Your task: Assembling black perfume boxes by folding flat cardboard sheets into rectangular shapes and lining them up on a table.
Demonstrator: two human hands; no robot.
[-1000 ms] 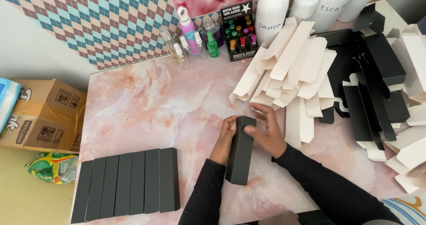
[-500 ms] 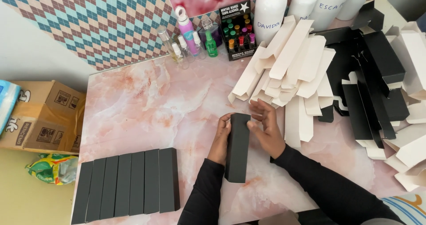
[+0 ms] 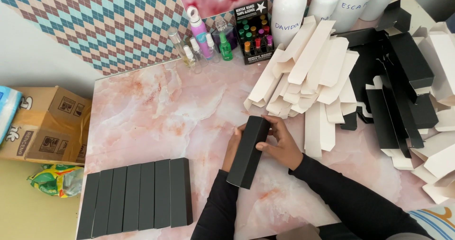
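Black box [image 3: 248,151] held mid-table [image 3: 156,107], bare marble around.

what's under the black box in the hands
The pink marble table lies under the black box. The left hand sits mostly behind it; the right hand grips its side. Its inside is not visible.
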